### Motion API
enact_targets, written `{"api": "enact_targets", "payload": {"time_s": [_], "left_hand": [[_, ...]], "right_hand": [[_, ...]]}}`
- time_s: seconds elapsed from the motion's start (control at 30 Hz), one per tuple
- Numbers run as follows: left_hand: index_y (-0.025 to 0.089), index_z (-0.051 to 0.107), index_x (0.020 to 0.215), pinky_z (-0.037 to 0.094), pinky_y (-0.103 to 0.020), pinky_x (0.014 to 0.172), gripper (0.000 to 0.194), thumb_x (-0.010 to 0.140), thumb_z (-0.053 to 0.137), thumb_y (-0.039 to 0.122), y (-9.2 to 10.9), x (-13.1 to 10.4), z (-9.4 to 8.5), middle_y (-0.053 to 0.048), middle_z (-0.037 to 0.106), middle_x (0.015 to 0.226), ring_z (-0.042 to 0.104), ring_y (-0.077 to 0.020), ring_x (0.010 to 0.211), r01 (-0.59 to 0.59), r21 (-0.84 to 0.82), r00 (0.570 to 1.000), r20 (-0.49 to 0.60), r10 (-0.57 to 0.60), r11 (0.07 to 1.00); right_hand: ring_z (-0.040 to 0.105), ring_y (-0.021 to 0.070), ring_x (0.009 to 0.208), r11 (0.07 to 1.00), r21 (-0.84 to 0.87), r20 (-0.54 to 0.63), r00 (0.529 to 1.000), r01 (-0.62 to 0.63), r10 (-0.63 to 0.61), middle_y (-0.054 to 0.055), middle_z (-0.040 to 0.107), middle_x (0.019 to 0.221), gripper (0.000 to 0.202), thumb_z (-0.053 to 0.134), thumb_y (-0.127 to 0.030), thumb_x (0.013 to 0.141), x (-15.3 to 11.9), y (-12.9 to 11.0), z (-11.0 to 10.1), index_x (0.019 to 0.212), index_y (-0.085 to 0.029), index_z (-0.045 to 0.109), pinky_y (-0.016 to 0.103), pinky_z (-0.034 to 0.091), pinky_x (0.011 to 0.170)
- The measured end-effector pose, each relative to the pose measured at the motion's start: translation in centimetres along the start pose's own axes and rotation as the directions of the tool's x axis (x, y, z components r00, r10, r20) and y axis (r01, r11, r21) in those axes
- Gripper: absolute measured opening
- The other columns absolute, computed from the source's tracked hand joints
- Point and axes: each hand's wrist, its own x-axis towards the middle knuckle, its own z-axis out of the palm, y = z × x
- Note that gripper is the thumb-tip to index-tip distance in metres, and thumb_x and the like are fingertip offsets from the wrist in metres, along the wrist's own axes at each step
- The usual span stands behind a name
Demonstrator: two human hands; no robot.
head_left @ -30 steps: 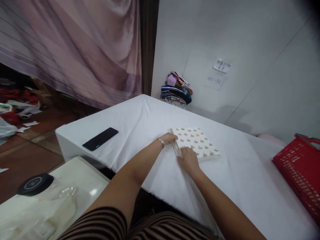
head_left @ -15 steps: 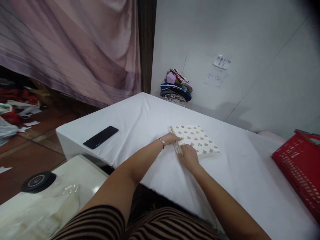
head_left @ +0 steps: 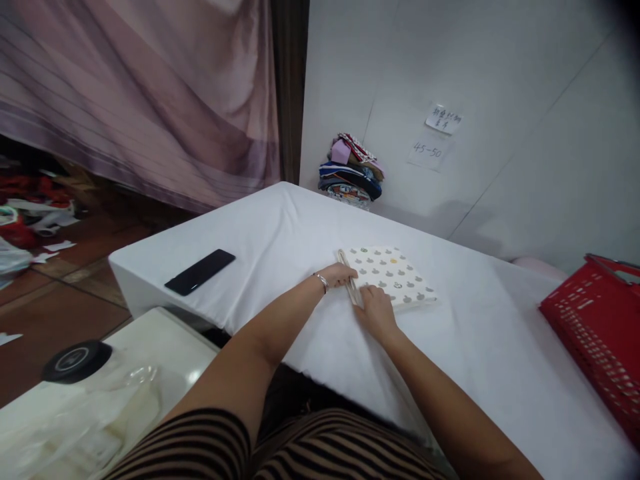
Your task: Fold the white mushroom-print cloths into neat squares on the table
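Observation:
A folded white cloth (head_left: 393, 275) printed with small grey shapes and a few green and yellow ones lies on the white-covered table (head_left: 480, 360). Its layered fold faces left. My left hand (head_left: 338, 274), with a bracelet at the wrist, pinches that folded edge about midway. Close beside it, my right hand (head_left: 376, 311) grips the near left corner, thumb at the fold and fingers curled on top. The undersides of both grips are hidden.
A black phone (head_left: 201, 271) lies at the table's left. To the right stands a red plastic basket (head_left: 595, 320). Folded fabrics (head_left: 351, 172) are piled beyond the far edge, against the wall. A lower white surface (head_left: 165, 340) at left holds a black round object (head_left: 77, 361) and clear plastic.
My left fingers have drawn back slightly from the printed top onto the folded edge. The layers at that edge look pressed closer together. The view has shifted a little.

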Motion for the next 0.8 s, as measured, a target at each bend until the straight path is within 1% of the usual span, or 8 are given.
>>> {"api": "enact_targets", "payload": {"time_s": [0.17,0.3,0.4,0.5,0.57,0.7,0.8], "left_hand": [[0.018,0.039,0.051,0.011,-0.021,0.040,0.042,0.072,0.073,0.029,-0.3,-0.1,0.2,0.007,0.033,0.042,0.024,-0.0046,0.037,-0.018,-0.033,1.000,-0.024,0.018,0.999],[0.017,0.044,0.051,0.012,-0.022,0.040,0.042,0.067,0.078,0.037,-0.6,-0.9,0.5,0.007,0.034,0.042,0.023,-0.0043,0.038,-0.030,-0.042,0.999,-0.014,0.029,0.999],[0.017,0.048,0.050,0.015,-0.022,0.040,0.037,0.068,0.077,0.033,-0.9,-1.7,1.1,0.005,0.037,0.042,0.026,-0.0050,0.038,-0.045,-0.010,0.999,-0.013,0.045,0.999],[0.018,0.044,0.048,0.016,-0.022,0.041,0.036,0.068,0.073,0.022,-1.1,-2.2,1.7,0.006,0.036,0.041,0.027,-0.0054,0.039,-0.065,0.012,0.997,-0.034,0.065,0.998],[0.018,0.043,0.048,0.015,-0.021,0.041,0.035,0.068,0.071,0.018,-1.2,-2.3,1.8,0.006,0.036,0.041,0.026,-0.0054,0.039,-0.064,0.013,0.997,-0.044,0.064,0.998],[0.018,0.043,0.049,0.014,-0.021,0.040,0.032,0.069,0.069,0.018,-1.4,-2.1,1.7,0.005,0.037,0.042,0.027,-0.0055,0.038,-0.055,0.007,0.998,-0.039,0.055,0.998],[0.018,0.042,0.048,0.015,-0.021,0.039,0.033,0.067,0.069,0.018,-1.7,-1.8,1.7,0.005,0.036,0.041,0.028,-0.0057,0.038,-0.053,0.014,0.997,-0.052,0.054,0.998]], "right_hand": [[0.048,0.0232,0.095,0.998,0.062,0.003,1.000,0.000,0.000,0.009,0.057,0.103,0.022,0.053,-0.025,0.084,0.2,0.5,0.0,0.104,-0.017,0.058,0.033,0.034,0.081],[0.049,0.0226,0.094,0.996,0.086,0.007,1.000,-0.008,0.007,0.008,0.058,0.102,0.024,0.052,-0.023,0.084,0.3,0.5,0.1,0.107,-0.018,0.057,0.032,0.034,0.081],[0.049,0.0227,0.096,0.994,0.111,-0.003,1.000,-0.005,0.005,0.008,0.059,0.103,0.030,0.052,-0.022,0.084,0.3,0.4,0.1,0.113,-0.017,0.056,0.032,0.034,0.082],[0.050,0.0226,0.097,0.990,0.139,-0.021,1.000,0.002,0.001,0.009,0.059,0.106,0.034,0.054,-0.023,0.084,0.2,0.4,0.1,0.117,-0.016,0.054,0.032,0.034,0.083],[0.050,0.0227,0.098,0.989,0.148,-0.037,0.999,0.004,0.002,0.009,0.060,0.107,0.032,0.055,-0.024,0.084,-0.1,0.5,0.1,0.115,-0.015,0.055,0.032,0.034,0.084],[0.048,0.0236,0.100,0.994,0.107,-0.080,0.997,0.014,-0.005,0.009,0.059,0.108,0.028,0.056,-0.030,0.084,-0.8,0.4,0.1,0.109,-0.016,0.056,0.033,0.033,0.085],[0.047,0.0235,0.101,0.998,0.049,-0.072,0.997,0.046,-0.042,0.009,0.058,0.109,0.027,0.056,-0.029,0.085,-1.2,0.2,0.2,0.109,-0.018,0.055,0.034,0.032,0.084]]}}
